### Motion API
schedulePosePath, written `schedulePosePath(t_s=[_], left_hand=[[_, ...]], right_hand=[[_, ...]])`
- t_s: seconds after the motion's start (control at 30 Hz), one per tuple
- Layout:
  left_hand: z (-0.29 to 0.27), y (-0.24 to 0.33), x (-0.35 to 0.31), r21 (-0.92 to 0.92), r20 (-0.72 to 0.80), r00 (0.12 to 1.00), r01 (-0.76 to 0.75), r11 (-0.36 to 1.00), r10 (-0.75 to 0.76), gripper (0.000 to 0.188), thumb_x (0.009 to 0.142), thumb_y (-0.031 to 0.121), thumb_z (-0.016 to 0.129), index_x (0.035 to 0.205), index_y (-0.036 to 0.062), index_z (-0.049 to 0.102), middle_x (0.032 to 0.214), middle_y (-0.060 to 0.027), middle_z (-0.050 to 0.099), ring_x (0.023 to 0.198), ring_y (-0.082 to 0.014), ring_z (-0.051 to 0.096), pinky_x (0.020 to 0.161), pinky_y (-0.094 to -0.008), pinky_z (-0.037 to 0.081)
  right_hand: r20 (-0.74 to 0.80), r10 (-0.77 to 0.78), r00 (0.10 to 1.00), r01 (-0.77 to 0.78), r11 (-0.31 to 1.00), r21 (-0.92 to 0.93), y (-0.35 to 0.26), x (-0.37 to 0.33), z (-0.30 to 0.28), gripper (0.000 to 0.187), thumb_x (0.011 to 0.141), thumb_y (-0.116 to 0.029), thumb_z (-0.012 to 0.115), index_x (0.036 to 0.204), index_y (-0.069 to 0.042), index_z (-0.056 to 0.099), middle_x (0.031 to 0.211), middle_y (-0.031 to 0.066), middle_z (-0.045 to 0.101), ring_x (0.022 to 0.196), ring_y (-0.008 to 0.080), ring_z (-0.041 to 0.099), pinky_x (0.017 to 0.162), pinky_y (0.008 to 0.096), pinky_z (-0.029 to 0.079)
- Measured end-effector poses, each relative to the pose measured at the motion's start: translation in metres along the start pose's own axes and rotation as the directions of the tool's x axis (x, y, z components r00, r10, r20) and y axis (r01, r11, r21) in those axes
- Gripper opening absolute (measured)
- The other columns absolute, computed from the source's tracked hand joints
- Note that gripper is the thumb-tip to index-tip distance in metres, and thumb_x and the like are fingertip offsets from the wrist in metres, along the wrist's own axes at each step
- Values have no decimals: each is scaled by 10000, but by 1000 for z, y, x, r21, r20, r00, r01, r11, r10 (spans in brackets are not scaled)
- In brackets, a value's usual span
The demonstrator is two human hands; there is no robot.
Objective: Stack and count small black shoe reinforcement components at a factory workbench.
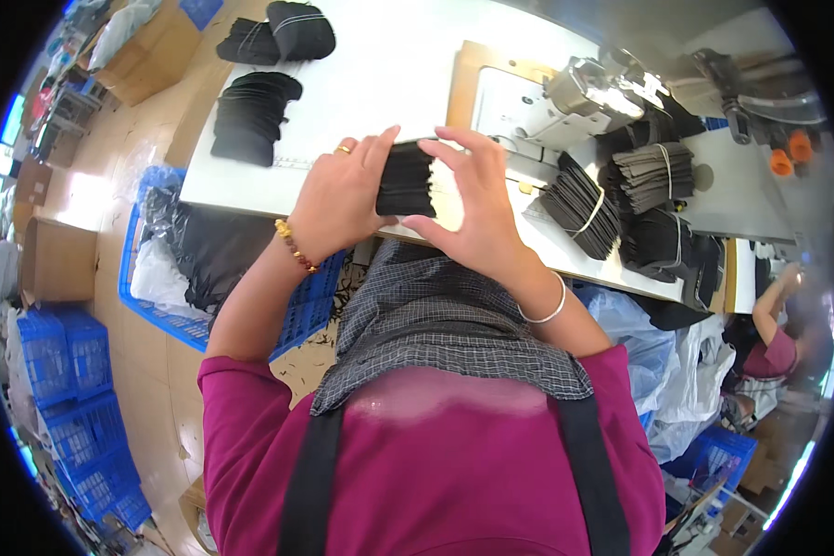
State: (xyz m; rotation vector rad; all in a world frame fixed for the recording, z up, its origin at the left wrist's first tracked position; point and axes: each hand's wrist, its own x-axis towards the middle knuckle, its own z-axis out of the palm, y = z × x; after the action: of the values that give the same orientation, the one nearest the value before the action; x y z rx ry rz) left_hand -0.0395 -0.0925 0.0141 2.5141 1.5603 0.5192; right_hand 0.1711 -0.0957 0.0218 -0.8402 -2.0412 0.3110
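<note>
— While logging the left hand (336, 196), mark loose or loaded?

— Loaded. Pinching the black fabric stack (405, 181) with fingers along the far edge, thumb at the near one.

— And for the right hand (477, 199)?

— Spread in a wide C around the stack's right side. Can't tell about fingertip contact.

— Where to put the stack?

— Between both hands, at the front edge of the white desk (371, 93), left of the metal machine head (588, 97). Can't tell whether resting or lifted.

— Which step to tag?

— Probably gathering and squaring the layers, judging by the ragged right edge.

— And for the next move?

— Likely calls for closing the right fingers on that edge without shifting layers.
</note>
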Motion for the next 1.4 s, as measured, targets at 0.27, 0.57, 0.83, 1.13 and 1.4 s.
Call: schedulePosePath(t_s=[0.27,0.57,0.83,1.13,1.4], left_hand=[[-3,-2,2,-129,73,997,-22,991,32,1170,544,188,936,1525,67,310,1277,-200,543,1186,-399,542,1004,-459,477],[1,-9,-5,-316,-7,1000,-25,948,23,1270,550,148,928,1582,113,189,1238,-217,525,1168,-424,521,988,-474,485],[6,-21,-11,-279,-22,999,-50,959,46,1304,546,150,942,1592,109,166,1209,-199,531,1134,-415,527,985,-466,488],[3,-25,0,-269,21,996,-81,960,90,1209,606,89,898,1591,118,198,1325,-203,528,1210,-390,518,1061,-446,454],[3,-28,0,-323,18,993,-103,941,115,1218,596,93,915,1581,91,198,1308,-212,544,1138,-418,526,1048,-465,444]], right_hand=[[230,124,965,-138,990,43,40,-11,12,557,757,-173,834,1250,-67,597,1335,129,545,1255,330,493,1081,438,407],[216,-35,976,54,995,-83,34,13,34,142,781,-148,774,855,-106,660,1019,27,596,1029,250,557,1060,482,368],[188,155,970,-189,966,175,-1,14,11,76,847,-61,735,856,-58,659,818,46,620,798,212,607,818,343,473],[524,-321,789,189,938,291,-20,-67,104,92,826,-99,669,864,-40,609,814,93,580,748,267,647,647,382,551],[237,-334,912,327,942,69,-16,-18,37,467,693,-343,792,1008,-50,611,1011,134,588,965,326,588,839,432,507]])
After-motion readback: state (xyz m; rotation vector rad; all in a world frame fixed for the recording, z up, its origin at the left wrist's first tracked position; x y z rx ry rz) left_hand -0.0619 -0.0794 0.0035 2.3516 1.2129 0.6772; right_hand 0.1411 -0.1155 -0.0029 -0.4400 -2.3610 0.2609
